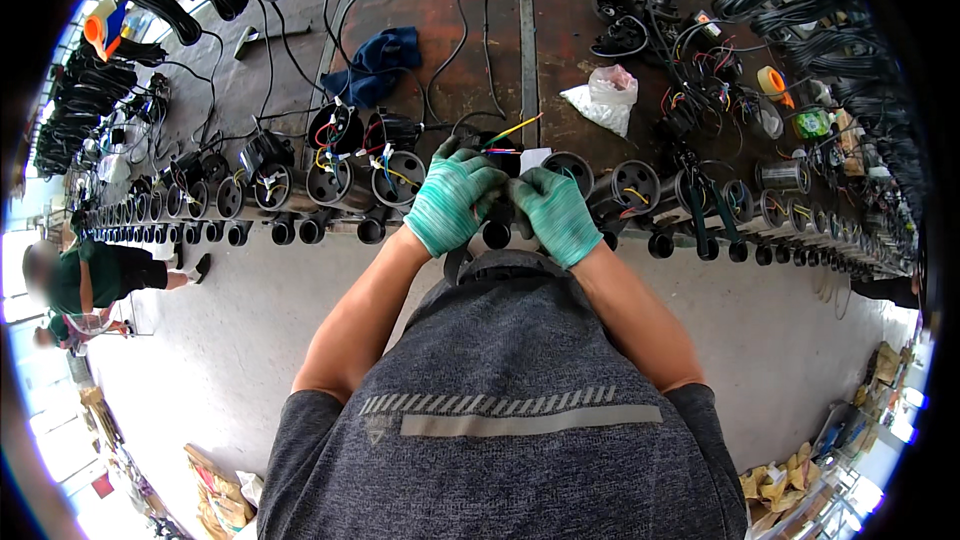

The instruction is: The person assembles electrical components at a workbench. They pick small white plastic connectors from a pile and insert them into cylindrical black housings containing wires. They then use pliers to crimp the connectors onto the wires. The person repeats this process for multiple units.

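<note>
While our left hand (455, 198) and right hand (556, 208) curl close together at the counter (570, 45), beside coloured wires (516, 128), we cannot tell what the bent fingers (485, 180) pinch.

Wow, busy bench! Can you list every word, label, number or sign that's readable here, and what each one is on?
No words or numbers read clearly enough to quote.
Dark grey shirt: a small triangular emblem, with marks by it too small to read.
Green package at the right: any print is too small.
Pale, pinkish-topped plastic bag: no legible text.
</note>
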Demonstrator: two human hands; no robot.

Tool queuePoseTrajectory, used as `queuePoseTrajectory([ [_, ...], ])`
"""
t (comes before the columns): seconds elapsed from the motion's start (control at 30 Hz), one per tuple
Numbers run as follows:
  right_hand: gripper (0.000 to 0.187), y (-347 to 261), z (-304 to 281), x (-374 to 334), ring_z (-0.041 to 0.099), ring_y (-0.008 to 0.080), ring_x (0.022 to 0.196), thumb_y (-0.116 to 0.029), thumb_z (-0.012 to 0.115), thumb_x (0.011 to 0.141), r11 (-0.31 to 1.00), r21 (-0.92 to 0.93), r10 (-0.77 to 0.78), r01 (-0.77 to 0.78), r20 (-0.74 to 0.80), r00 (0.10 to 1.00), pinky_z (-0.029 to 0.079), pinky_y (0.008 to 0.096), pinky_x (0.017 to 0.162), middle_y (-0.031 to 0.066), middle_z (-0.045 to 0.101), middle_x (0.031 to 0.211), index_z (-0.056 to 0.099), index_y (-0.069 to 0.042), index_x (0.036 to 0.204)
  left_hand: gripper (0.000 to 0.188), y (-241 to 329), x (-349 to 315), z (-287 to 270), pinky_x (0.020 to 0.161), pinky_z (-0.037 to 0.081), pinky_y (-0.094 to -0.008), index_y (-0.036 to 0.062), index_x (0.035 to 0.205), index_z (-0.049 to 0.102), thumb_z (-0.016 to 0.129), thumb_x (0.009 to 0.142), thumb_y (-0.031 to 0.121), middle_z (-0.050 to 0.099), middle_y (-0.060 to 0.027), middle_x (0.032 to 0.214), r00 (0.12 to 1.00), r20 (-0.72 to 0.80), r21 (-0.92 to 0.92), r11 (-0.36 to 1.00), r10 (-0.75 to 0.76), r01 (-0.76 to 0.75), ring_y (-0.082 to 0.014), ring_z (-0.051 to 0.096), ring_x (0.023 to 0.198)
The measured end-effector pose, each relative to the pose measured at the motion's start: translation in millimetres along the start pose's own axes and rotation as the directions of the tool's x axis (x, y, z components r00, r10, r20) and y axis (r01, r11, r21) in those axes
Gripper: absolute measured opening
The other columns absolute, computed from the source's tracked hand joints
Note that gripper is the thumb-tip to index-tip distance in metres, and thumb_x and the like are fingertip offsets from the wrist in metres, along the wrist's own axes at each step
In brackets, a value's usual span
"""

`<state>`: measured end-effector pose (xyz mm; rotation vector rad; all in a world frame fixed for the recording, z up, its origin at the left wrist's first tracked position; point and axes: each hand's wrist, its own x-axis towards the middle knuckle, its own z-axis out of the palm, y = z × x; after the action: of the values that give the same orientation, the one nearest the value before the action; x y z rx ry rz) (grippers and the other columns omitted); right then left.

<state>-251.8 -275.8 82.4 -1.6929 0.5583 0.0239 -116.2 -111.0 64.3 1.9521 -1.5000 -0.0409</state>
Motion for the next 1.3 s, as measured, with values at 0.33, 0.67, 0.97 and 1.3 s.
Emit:
queuePoseTrajectory([
  [0.33,0.026,12.4,-16.4,-1.1,0.073,0.0355,0.091,-0.010,0.078,0.089,0.518,-0.600,-0.762,0.610,0.000,0.647,0.059,0.0426,0.077,0.0157,0.073,0.111,0.073,-0.006,0.114,0.014,0.6,1.5,-0.5,0.117,0.041,-0.0556,0.0126,0.104,0.077,0.073,0.090,0.016,0.075,-0.0076,0.098,0.998,-0.062,-0.054,0.998,-0.029,0.025,-0.0330,0.069,0.103],
  [0.67,0.021,-3.6,-7.5,0.9,0.068,0.0169,0.065,-0.017,0.065,0.103,0.865,0.432,0.189,-0.255,0.190,0.963,0.053,0.0344,0.060,0.0048,0.069,0.074,0.073,0.000,0.095,0.017,0.7,2.0,0.3,0.118,0.040,-0.0571,0.0138,0.106,0.078,0.075,0.090,0.014,0.075,-0.0066,0.099,0.999,-0.033,-0.033,0.999,-0.029,0.028,-0.0321,0.069,0.104],
  [0.97,0.033,6.5,-18.9,0.8,0.073,0.0328,0.097,-0.008,0.074,0.090,0.399,-0.670,-0.759,0.626,0.143,0.636,0.059,0.0405,0.077,0.0135,0.073,0.109,0.070,-0.008,0.122,0.017,-2.0,0.7,2.3,0.116,0.041,-0.0558,0.0123,0.106,0.078,0.074,0.089,0.012,0.074,-0.0070,0.098,0.998,-0.032,-0.064,0.997,-0.052,0.050,-0.0327,0.068,0.101],
  [1.3,0.019,11.2,-11.7,1.1,0.072,0.0253,0.071,-0.016,0.064,0.106,0.939,0.306,0.131,-0.159,0.110,0.985,0.055,0.0360,0.063,0.0087,0.072,0.079,0.071,0.001,0.109,0.018,-5.2,1.1,0.9,0.118,0.039,-0.0552,0.0124,0.108,0.078,0.072,0.090,0.013,0.075,-0.0071,0.103,0.999,0.014,-0.050,0.998,-0.044,0.045,-0.0334,0.068,0.105],
])
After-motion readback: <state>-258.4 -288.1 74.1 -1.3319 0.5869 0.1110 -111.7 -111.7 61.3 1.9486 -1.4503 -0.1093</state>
